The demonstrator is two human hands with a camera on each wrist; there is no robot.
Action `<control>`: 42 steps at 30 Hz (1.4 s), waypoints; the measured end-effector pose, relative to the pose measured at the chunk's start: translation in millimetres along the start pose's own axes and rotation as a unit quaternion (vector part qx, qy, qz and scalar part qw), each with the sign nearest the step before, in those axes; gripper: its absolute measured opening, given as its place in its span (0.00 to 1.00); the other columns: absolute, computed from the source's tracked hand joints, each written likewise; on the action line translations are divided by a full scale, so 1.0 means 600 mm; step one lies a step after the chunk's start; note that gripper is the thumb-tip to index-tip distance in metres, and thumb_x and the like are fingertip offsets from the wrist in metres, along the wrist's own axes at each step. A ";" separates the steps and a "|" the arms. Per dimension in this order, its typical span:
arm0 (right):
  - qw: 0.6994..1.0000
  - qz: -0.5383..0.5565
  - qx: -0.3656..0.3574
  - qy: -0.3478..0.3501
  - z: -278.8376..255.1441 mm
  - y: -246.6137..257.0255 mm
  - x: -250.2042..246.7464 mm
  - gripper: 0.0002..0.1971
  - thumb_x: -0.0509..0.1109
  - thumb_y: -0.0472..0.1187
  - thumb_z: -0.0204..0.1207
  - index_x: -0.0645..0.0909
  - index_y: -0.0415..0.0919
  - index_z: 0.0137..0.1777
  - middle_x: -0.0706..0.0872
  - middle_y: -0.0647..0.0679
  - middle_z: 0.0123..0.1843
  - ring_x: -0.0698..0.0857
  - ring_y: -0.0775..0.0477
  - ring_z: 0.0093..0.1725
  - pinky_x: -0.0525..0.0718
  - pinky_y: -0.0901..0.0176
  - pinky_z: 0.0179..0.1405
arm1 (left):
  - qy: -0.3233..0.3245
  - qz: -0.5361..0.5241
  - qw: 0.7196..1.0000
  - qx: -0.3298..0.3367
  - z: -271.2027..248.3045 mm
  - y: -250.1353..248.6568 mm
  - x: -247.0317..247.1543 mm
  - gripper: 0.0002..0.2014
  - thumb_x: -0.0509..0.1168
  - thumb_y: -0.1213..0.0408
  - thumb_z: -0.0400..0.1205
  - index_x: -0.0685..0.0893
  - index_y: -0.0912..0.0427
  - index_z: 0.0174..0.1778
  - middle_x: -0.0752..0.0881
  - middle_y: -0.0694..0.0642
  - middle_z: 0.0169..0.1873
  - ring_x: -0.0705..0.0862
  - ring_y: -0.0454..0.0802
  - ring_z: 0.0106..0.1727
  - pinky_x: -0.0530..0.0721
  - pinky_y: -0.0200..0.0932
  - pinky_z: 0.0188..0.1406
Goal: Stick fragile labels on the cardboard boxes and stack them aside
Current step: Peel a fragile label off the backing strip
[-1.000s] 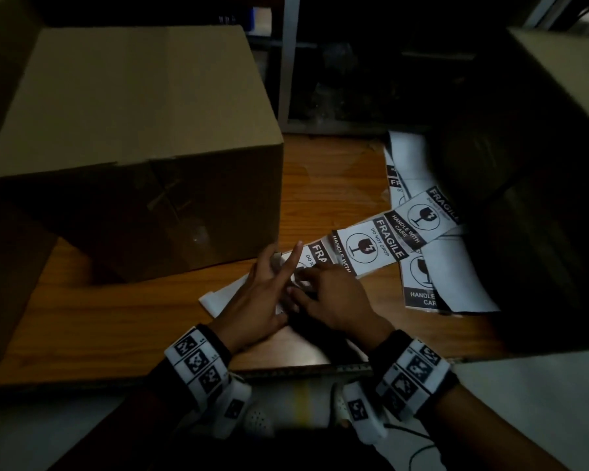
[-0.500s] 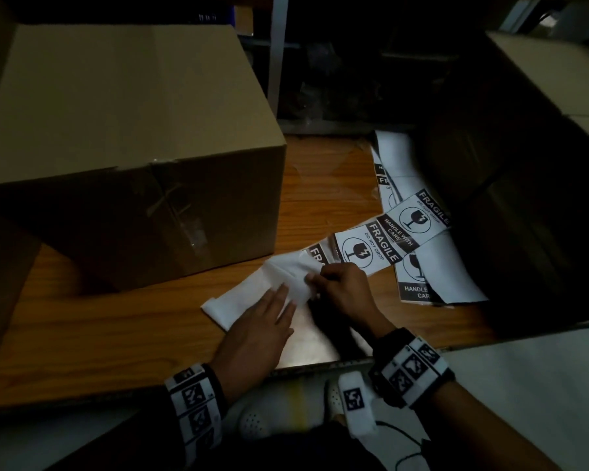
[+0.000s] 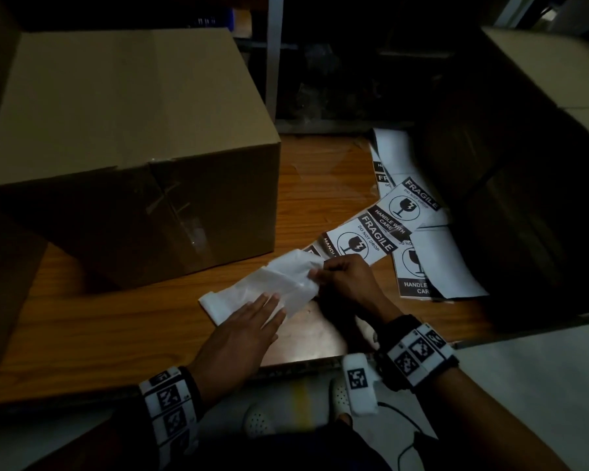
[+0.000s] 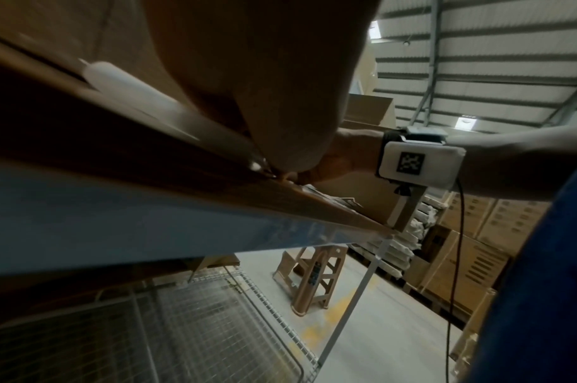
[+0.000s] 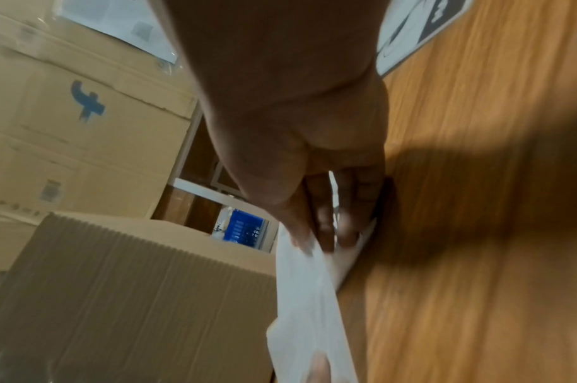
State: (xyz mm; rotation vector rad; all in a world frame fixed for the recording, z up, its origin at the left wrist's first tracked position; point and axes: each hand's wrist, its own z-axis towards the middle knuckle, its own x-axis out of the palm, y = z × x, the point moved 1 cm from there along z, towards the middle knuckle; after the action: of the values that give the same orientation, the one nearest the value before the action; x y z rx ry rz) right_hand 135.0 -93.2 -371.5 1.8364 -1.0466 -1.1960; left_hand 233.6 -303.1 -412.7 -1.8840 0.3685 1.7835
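A white label sheet [image 3: 269, 287] lies blank side up on the wooden table [image 3: 116, 328], in front of a large closed cardboard box [image 3: 123, 130]. My left hand [image 3: 249, 321] lies flat on the sheet's near part with straight fingers. My right hand [image 3: 334, 277] pinches the sheet's raised right edge, which curls up off the table; the right wrist view shows the fingers [image 5: 326, 228] gripping the white sheet [image 5: 310, 311]. Printed black-and-white FRAGILE labels [image 3: 381, 229] lie fanned out just right of my hands.
Another cardboard box [image 3: 531, 185] stands dark at the right, its side close to the loose labels. A box edge [image 3: 0, 300] fills the far left. The table's near edge [image 3: 286, 363] runs just under my wrists, with floor below.
My left hand has drawn back and flattened onto the sheet. My right hand has peeled the sheet's right edge up and toward the left, so more blank white surface shows.
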 end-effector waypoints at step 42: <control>0.992 -0.090 -0.006 -0.089 -0.013 0.009 0.096 0.14 0.79 0.48 0.68 0.81 0.46 0.27 0.88 0.42 0.31 0.87 0.40 0.35 0.87 0.47 0.35 | 0.060 -0.035 0.975 -0.211 0.038 -0.019 -0.002 0.40 0.23 0.42 0.77 0.33 0.59 0.84 0.30 0.56 0.82 0.36 0.52 0.86 0.38 0.49 0.83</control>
State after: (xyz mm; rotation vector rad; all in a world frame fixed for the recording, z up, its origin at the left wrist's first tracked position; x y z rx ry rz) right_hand 155.2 -145.8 -385.9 1.8723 -0.9818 -1.4930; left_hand 220.2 -281.4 -409.7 -2.2679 -0.0436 1.8096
